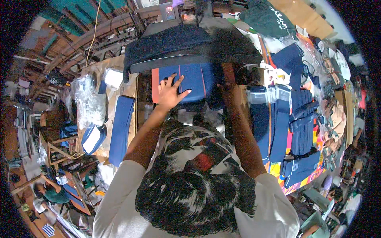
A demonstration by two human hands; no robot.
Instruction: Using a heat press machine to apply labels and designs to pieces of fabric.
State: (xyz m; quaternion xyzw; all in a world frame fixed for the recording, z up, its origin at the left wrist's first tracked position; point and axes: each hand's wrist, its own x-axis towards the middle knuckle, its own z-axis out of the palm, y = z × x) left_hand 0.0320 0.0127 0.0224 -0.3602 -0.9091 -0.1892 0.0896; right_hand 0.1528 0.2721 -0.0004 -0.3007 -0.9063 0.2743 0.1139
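My left hand (pixel 170 94) lies with spread fingers on a navy blue fabric panel (pixel 193 77). A thin reddish line runs across the panel toward me. Orange-red material (pixel 155 88) shows at the panel's left edge, partly under my fingers. At the right, my right hand (pixel 228 94) is in shadow by the dark edge of the fabric (pixel 213 93); its fingers are too dark to make out. Just beyond both hands stands a wide black machine (pixel 190 59), with dark cloth (pixel 170 41) draped over it. The panel's far end is hidden beneath the machine.
A long folded navy piece (pixel 122 129), clear plastic bags (pixel 89 95) and a blue-and-white item (pixel 94 139) lie on the left table. Stacked navy pieces (pixel 279 123) cover the right table's patterned cloth (pixel 315 172). Another person (pixel 55 194) works at the lower left.
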